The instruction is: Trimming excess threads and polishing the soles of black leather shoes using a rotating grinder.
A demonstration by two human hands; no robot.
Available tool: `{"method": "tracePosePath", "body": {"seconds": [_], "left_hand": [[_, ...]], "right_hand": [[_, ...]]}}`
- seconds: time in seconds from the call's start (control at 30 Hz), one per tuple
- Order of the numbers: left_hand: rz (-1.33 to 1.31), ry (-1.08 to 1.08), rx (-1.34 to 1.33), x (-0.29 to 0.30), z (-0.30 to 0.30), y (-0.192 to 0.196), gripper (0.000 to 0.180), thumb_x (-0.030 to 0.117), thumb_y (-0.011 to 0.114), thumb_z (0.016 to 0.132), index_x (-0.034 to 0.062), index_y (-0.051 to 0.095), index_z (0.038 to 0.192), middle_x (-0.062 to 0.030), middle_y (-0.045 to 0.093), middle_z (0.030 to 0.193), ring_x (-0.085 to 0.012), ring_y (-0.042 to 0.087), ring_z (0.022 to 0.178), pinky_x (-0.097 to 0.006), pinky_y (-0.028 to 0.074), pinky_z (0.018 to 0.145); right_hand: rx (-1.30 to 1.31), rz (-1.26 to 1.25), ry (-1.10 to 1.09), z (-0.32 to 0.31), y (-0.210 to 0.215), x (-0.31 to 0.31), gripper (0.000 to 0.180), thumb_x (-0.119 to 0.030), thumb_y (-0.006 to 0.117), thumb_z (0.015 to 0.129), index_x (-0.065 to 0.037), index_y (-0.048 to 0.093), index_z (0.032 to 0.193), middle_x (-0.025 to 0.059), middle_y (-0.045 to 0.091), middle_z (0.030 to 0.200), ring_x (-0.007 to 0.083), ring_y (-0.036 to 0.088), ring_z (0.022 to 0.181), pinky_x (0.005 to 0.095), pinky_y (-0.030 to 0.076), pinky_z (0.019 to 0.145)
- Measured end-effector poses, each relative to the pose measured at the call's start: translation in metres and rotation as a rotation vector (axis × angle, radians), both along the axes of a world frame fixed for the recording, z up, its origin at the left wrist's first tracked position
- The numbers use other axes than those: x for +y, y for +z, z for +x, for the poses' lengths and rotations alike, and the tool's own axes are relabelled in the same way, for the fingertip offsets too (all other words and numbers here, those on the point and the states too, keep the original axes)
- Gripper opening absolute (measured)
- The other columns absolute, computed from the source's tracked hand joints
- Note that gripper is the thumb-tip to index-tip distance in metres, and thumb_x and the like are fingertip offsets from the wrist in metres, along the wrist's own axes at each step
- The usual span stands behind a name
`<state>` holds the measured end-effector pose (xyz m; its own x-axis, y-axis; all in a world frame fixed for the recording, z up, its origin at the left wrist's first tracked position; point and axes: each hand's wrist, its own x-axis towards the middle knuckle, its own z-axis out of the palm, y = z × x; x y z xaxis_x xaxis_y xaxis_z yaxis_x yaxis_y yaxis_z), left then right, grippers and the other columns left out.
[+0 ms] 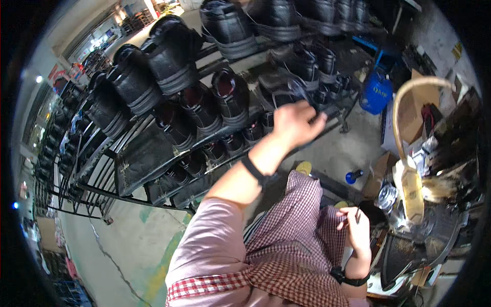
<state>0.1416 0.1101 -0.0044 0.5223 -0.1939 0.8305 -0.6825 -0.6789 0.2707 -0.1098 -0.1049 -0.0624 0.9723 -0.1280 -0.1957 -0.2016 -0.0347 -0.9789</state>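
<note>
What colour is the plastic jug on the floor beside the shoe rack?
Blue. The plastic jug stands at the right end of the metal shoe rack, clearest in the head view.

The picture is round with black corners, and straight lines bend near the rim. Bright daylight comes in from the top left, where the doorway (pixel 105 33) looks washed out. The black shoes (pixel 171 56) shine a little. The right side is dark and shadowy. The yellow hose (pixel 409 102) looks blurry.

We count two hands (pixel 292 123), one rack (pixel 102 174) with many black shoes (pixel 169 56), one blue canister (pixel 376 92), and one blue bottle (pixel 353 176).
</note>
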Motion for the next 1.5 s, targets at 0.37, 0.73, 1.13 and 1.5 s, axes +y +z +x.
{"method": "tracePosePath", "body": {"seconds": [0.37,0.73,1.13,1.5], "left_hand": [[0.407,-0.942,0.136,-0.040,-0.185,-0.001,0.036,0.044,0.069,0.076,0.0102,0.061,0.069,-0.0028,0.061,0.075,-0.0205,0.060,0.059,-0.035,0.046,0.053],[-1.322,-0.960,1.198,-0.017,-0.231,-0.054,0.093,0.031,0.064,0.079,0.0093,0.010,0.152,-0.0176,0.029,0.149,-0.0338,0.042,0.130,-0.045,0.037,0.108],[-0.905,-0.825,1.193,-0.110,-0.171,0.036,0.042,0.019,0.057,0.092,-0.0026,0.049,0.126,-0.0139,0.058,0.117,-0.0205,0.060,0.102,-0.033,0.051,0.086],[-0.675,-1.037,1.029,-0.092,-0.140,-0.043,0.031,0.018,0.053,0.095,0.0011,0.051,0.121,-0.0056,0.059,0.102,-0.0137,0.058,0.089,-0.028,0.049,0.078]], "right_hand": [[0.046,0.344,-0.313,-0.032,-0.005,-0.010,0.024,0.004,0.069,0.072,-0.006,0.059,0.091,-0.0010,0.059,0.081,0.0095,0.057,0.068,0.0237,0.047,0.062],[-0.244,0.117,-0.498,-0.034,0.014,-0.004,0.024,-0.008,0.065,0.088,0.001,0.060,0.110,-0.0060,0.047,0.063,0.0046,0.045,0.056,0.0206,0.044,0.056],[-0.399,0.638,-0.452,0.008,0.009,-0.077,0.054,-0.041,0.049,0.097,-0.004,0.043,0.136,-0.0024,0.056,0.071,0.0044,0.048,0.055,0.0180,0.037,0.049],[-0.544,0.129,-0.407,-0.027,0.042,-0.027,0.029,0.001,0.075,0.075,0.004,0.062,0.101,0.0098,0.070,0.097,0.0145,0.066,0.087,0.0264,0.052,0.079]]}}
